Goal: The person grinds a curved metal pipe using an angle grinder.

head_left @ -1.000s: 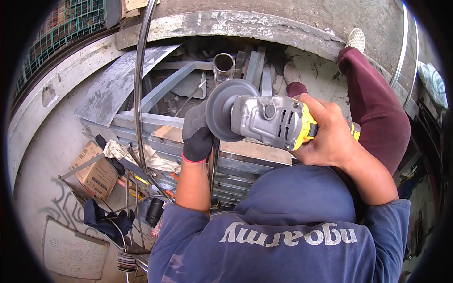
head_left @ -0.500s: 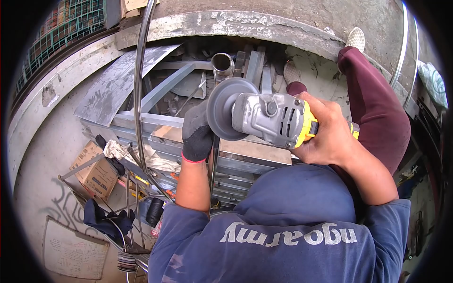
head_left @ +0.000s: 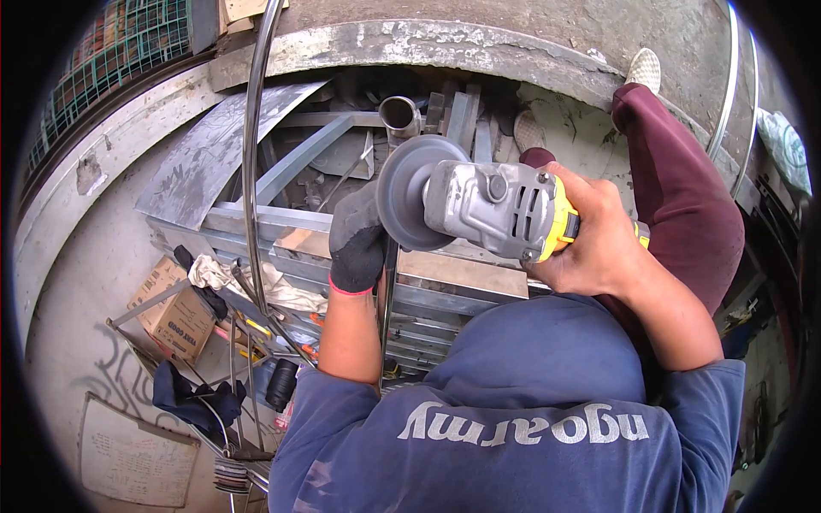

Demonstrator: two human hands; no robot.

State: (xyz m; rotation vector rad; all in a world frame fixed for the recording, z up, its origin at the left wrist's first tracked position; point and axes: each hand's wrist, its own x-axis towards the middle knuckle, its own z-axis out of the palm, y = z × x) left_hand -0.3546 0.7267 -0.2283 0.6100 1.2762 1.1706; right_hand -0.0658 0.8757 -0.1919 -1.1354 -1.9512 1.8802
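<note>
My right hand grips the grinder, its disc just beside the steel pipe; my gloved left hand is closed around that pipe

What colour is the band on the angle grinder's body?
Yellow band on the angle grinder; best in the head view.

The bare right hand grips a yellow-and-grey angle grinder by its body, with the grey disc pointing left. Beside the disc, the gloved left hand is closed around an upright steel tube, whose open end shows above the disc. Behind them lies a metal frame. A cardboard box sits near the frame's left edge.
</note>
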